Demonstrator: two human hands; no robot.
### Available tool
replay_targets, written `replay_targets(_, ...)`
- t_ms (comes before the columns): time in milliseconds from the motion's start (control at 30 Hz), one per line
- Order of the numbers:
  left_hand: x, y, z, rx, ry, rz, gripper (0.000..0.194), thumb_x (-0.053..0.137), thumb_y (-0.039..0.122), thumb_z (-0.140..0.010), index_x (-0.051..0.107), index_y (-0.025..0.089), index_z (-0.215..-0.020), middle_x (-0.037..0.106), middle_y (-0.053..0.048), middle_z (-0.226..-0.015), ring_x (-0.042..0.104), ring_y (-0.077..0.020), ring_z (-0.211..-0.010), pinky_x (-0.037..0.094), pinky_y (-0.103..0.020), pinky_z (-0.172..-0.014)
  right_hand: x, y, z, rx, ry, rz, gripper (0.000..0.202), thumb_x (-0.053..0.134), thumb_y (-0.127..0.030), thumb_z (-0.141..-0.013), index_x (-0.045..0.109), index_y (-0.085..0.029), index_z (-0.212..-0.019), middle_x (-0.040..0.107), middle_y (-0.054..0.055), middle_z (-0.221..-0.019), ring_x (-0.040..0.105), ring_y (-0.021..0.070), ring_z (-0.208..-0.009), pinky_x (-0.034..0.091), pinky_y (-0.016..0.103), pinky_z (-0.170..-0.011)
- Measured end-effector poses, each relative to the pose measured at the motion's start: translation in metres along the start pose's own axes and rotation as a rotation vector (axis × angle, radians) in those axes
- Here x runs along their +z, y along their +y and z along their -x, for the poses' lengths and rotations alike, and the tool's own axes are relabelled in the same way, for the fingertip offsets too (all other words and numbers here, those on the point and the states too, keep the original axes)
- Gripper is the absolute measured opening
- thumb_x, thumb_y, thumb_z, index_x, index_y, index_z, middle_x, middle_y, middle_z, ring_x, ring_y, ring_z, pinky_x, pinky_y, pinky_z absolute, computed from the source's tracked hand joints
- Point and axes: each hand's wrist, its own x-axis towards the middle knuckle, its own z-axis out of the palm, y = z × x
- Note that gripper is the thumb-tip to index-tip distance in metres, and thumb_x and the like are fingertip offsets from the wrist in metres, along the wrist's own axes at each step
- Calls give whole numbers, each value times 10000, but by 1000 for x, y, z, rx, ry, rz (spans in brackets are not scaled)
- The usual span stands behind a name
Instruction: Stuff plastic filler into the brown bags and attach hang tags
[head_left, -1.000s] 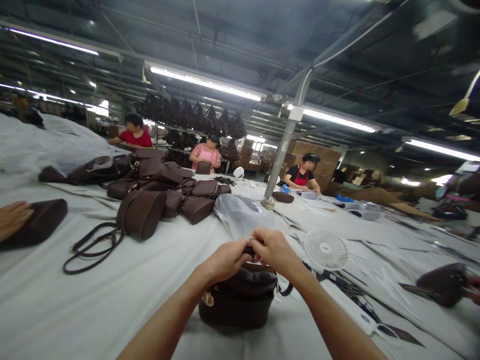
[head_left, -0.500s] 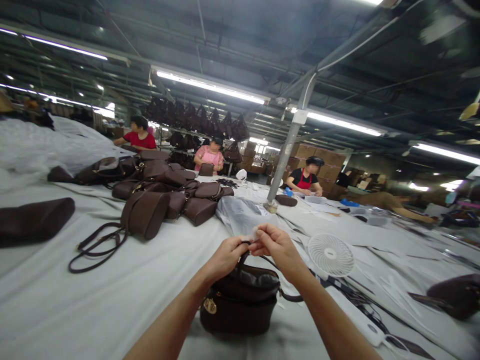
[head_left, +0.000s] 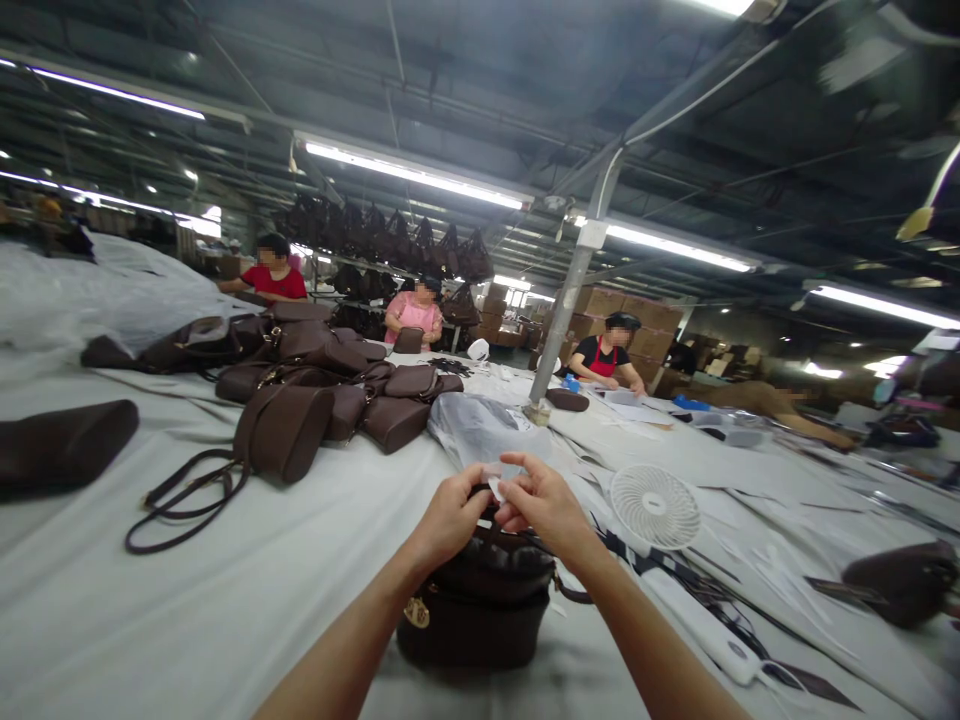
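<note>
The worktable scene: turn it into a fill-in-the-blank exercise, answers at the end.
Between the left hand and the right hand is a small slip coloured ____.
The round charm on the bag below them is coloured ____.
The round fan is nearer the ____ hand.
From this view, the slanting pole is on the fan's ____ side.
White; gold; right; left.

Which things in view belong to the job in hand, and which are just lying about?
In use:
dark brown bag, gold charm attached
handle, pinched by left hand
small white piece at right hand fingertips

Lying about, likely:
white fan
white corded device
clear plastic
brown bag pile, possibly same work
</note>
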Motion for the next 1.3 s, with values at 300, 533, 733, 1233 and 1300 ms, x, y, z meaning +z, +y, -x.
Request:
replay_targets(300, -2, -2, 3, 43, -27, -211, 372, 443, 145, -857, 551, 216, -1205, 687, -12, -914, 632, -176, -832, 475, -268, -802, 2, 1, -4, -10, 23, -1, 447, 613, -341, -679, 512, -155, -1074, 613, -70, -546, 645, 129, -486, 544, 197, -430)
replay_targets(533, -6, -3, 6, 89, -108, -366, 478, 428, 179, -902, 403, 253, -1374, 689, -55, -1107, 665, -212, -942, 491, -297, -826, -2, 1, -10, -6, -23, -19, 246, 561, -195, -753, 515, -183, -995, 650, -50, -625, 674, 126, -530, 576, 207, -490)
replay_targets(733, -11, -5, 6, 66, -113, -548, 483, 435, 219, -917, 318, 238, -1385, 691, -95, -1083, 683, -266, -918, 502, -342, -785, -10, -17, -20, 196, -236, -174, 111, 485, -205, -867, 574, -141, -883, 695, 46, -736, 700, 135, -597, 592, 214, -553)
replay_targets(1233, -17, -4, -1, 70, -103, -296, 673, 426, 203, -866, 186, 171, -1493, 669, -22, -888, 595, -176, -788, 441, -300, -780, -9, -41, -33, -266, -326, 896, 99, 521, -118, -810, 578, -193, -780, 648, 0, -663, 631, 137, -609, 461, 221, -559)
replay_targets(1300, -17, -5, -3, 43, -108, -289, 483, 422, 227, -870, 435, 161, -1348, 648, -17, -832, 574, -170, -759, 432, -285, -745, -6, -45, -33, -494, -163, 1100, 104, 534, -132, -810, 604, -191, -761, 666, 50, -864, 636, 176, -765, 440, 252, -627)
